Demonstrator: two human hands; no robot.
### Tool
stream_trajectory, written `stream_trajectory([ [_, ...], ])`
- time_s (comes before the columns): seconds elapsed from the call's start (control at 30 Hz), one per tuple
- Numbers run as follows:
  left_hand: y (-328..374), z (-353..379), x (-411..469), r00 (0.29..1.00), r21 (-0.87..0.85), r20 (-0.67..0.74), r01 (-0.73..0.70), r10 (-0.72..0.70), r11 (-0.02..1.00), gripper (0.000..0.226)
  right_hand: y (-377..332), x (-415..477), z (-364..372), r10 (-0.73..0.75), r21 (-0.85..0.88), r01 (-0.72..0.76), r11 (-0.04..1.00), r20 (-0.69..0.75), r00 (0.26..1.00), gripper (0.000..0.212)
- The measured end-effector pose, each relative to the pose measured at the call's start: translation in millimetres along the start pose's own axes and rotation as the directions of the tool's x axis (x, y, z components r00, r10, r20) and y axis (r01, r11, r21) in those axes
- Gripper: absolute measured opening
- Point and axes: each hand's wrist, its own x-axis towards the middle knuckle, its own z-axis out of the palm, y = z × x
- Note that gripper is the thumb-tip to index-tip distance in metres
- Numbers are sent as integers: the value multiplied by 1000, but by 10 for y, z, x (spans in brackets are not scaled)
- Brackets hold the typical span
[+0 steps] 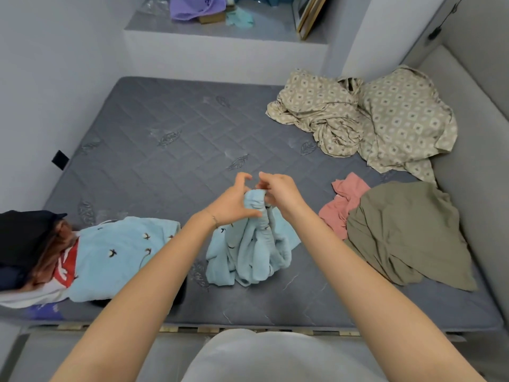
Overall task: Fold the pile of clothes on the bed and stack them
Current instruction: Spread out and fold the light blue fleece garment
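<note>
A crumpled light blue garment [252, 252] with small bird prints hangs from my hands above the grey mattress [154, 150], its lower part resting on the bed. My left hand [234, 201] grips its bunched top edge from the left. My right hand [276, 193] pinches the same edge from the right. At the left edge lies a stack of folded clothes [35, 255], with a matching light blue bird-print piece [118, 257] on its near side. An olive green garment [407, 232] and a pink garment [344, 205] lie unfolded at the right.
A rumpled beige patterned sheet [366, 119] covers the far right corner of the bed. Walls close in on the left and far side, a padded grey headboard [473, 150] on the right. A ledge [220, 26] beyond the bed holds purple and teal items.
</note>
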Motion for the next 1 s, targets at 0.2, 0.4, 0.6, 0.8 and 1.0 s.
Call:
stream_trajectory([
  [0.2,-182,-195,30,997,45,-22,-70,71,997,20,232,-12,-44,-52,57,49,997,56,997,17],
  [0.4,-24,-588,-33,990,-123,-20,-142,141,982,23,571,63,-258,-52,-309,125,943,236,970,67],
  [0.6,176,-1033,-78,942,-274,-285,-255,175,927,15,684,92,-37,-37,-511,157,845,238,971,58],
  [0.8,196,-1441,-169,917,-360,-346,-327,200,874,6,593,271,41,-137,-652,336,680,338,931,52],
  [1.0,21,-1737,-167,846,-388,-511,-385,152,838,3,223,150,191,-16,-608,298,736,424,906,66],
])
